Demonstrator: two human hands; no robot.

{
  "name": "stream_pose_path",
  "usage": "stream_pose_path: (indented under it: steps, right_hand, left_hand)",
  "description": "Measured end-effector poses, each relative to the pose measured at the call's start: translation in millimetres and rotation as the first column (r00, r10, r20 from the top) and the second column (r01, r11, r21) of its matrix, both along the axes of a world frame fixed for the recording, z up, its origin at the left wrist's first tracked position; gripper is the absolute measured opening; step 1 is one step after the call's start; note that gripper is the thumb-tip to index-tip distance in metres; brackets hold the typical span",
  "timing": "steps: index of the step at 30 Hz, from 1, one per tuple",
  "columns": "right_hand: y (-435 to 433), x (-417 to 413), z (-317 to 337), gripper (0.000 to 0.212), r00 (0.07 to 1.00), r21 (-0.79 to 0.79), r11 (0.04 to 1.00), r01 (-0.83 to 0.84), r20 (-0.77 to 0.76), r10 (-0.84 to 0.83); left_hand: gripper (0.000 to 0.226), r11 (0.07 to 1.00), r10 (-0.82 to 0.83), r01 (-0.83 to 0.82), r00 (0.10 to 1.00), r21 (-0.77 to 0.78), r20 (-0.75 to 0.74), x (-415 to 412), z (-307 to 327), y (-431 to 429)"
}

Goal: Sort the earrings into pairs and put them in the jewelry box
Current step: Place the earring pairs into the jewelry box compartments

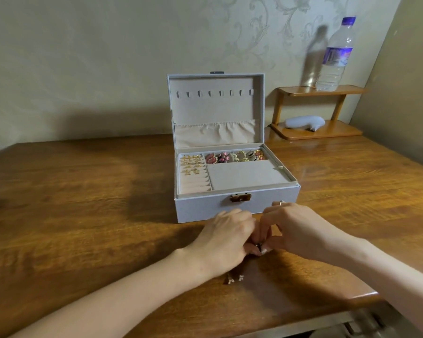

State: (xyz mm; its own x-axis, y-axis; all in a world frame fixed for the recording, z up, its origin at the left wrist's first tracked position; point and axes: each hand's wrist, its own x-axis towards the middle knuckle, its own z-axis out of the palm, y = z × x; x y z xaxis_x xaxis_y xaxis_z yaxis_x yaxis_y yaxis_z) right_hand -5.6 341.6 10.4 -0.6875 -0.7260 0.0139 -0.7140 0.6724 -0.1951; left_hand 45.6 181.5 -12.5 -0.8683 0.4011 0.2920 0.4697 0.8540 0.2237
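Both grips meet just in front of the box [200, 207], low over the counter [83, 215]. The left grip [226, 230] and the right grip [293, 228] have their fingers curled in, with the tips pinched together on one small dark earring [258, 246]. It is too small for me to tell which side carries most of it, or whether a back is being fitted.

Two loose earrings [234, 279] lie on the counter near my left wrist, close to the near edge. The box stands open. There are gold studs [191, 164] in the slotted rows on its left and coloured pieces [235, 157] in the long back compartment.

My read is that this is the pairing step, with most of the sorting already done. To do it well, I want the pinch light and right at the fingertips, so the post does not bend. I would work low over the wood, so a slip means a short drop and not a roll off the edge. Before I lift, one grip should have it alone. I should also mind my left forearm, which could sweep the loose pair away.
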Motion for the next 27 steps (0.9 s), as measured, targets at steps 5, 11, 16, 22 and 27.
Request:
stream_pose_path:
  steps: [5,11,16,22,27]
  right_hand:
    - [5,0,0,0.011,0.998,-0.008,0.998,-0.065,-0.024,0.065]
    - [8,-2,-5,0.008,0.993,-0.065,0.992,-0.104,-0.067,0.100]
    - [5,-6,2,0.006,0.992,-0.160,0.980,-0.122,-0.033,0.118]
    - [-30,-19,34,0.005,0.996,-0.498,0.864,-0.071,0.004,0.084]
    - [-84,-43,39,0.008,0.994,-0.555,0.827,-0.085,-0.105,0.032]
  left_hand:
    - [0.024,0.985,-0.124,0.097,0.974,-0.143,-0.192,3,-4,-2]
    - [0.022,0.982,-0.125,0.082,0.957,-0.169,-0.262,2,-7,2]
    - [0.014,0.995,-0.062,0.043,0.973,-0.088,-0.224,2,9,-14]
    - [0.002,0.984,0.173,-0.181,0.932,0.006,-0.317,-13,48,-68]
    - [0.009,0.916,0.332,-0.380,0.898,-0.128,-0.288,-38,60,-99]
